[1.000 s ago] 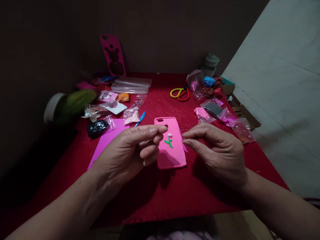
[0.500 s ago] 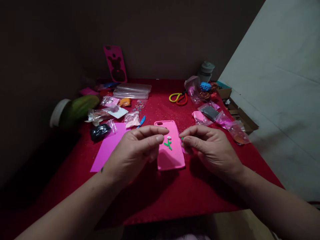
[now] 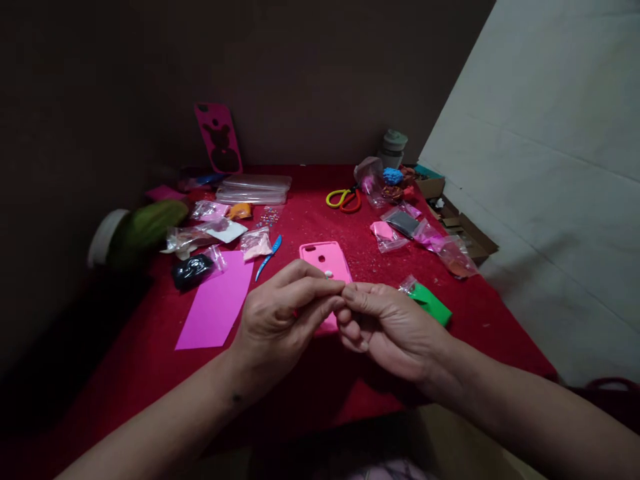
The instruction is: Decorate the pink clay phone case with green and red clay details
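Observation:
My left hand (image 3: 283,320) and my right hand (image 3: 387,327) meet fingertip to fingertip above a pink phone case (image 3: 323,257) that lies flat on the red table (image 3: 310,373). Both hands are pinched closed on something too small to make out. They cover the lower half of the case; a small white dab shows on it just above my fingers. A small bag of green clay (image 3: 427,301) lies on the cloth just right of my right hand.
A pink paper sheet (image 3: 217,303) and a blue tool (image 3: 269,257) lie to the left, with several small bags of clay behind. Yellow and red scissors (image 3: 343,199), clear cases (image 3: 255,189), a green bottle (image 3: 137,230) and another pink case (image 3: 219,137) stand farther back.
My hands came together over the case until the fingertips touch. The view shifted right, and the green clay bag now shows beside my right hand.

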{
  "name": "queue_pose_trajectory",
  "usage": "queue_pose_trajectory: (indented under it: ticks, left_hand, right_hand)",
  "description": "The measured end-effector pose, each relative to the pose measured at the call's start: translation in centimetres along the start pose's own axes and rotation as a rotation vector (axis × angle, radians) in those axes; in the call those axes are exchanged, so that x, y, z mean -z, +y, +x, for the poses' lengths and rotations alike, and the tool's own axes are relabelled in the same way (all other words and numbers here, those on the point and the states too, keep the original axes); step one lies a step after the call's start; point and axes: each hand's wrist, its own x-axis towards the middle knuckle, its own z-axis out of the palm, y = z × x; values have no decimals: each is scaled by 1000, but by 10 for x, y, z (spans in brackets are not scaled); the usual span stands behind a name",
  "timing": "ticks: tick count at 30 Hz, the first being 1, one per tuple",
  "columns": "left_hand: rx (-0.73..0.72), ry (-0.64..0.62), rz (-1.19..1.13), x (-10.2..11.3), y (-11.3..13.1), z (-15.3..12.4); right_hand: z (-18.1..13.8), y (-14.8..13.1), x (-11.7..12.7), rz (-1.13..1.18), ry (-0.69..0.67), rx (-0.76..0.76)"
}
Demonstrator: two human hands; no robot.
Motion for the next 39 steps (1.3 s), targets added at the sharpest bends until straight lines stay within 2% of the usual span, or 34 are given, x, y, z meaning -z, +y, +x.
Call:
queue_pose_trajectory:
  ticks: [4,6,7,8,9,10,11,12,14,16,20,23,27,31,35,39]
  left_hand:
    - [18,-5,-8,-2,1,0]
    - [61,-3,-55,-1,0,0]
    - [90,5,-87,-1,-2,0]
    - [124,13,-122,-1,-3,1]
    - [160,21,-159,-2,-3,1]
    - [202,18,-188,-2,-4,1]
    - [245,12,-209,-4,-3,2]
    - [283,1,-222,-5,-2,3]
    - [352,-18,-243,-11,1,5]
    - [429,-47,-263,-18,6,8]
    - [571,-149,-286,-39,17,13]
    - [576,-187,-336,-56,22,13]
    - [397,-243,-280,-70,23,9]
    - [166,-326,-54,-72,21,3]
    - [-132,-310,224,-73,22,1]
    - [-197,-372,373,-72,28,2]
  right_hand:
    - [-16,-2,4,-95,5,40]
    - [-31,-8,17,-240,57,150]
    - [-39,-12,27,-348,129,259]
    - [-47,-14,39,-685,284,573]
    - [-53,-15,52,-1000,472,815]
    - [-57,-15,66,-1263,609,922]
    - [-59,-14,80,-1466,670,887]
    - [-60,-11,92,-1582,675,834]
    - [-57,-4,109,-1604,628,789]
    - [-53,5,115,-1579,614,800]
    - [-57,16,105,-1471,592,877]
    - [-65,23,95,-1380,561,906]
    - [-72,33,89,-1270,542,913]
    - [-74,39,89,-1195,527,931]
    - [-74,38,89,-1161,511,944]
    - [-74,37,89,-1156,478,973]
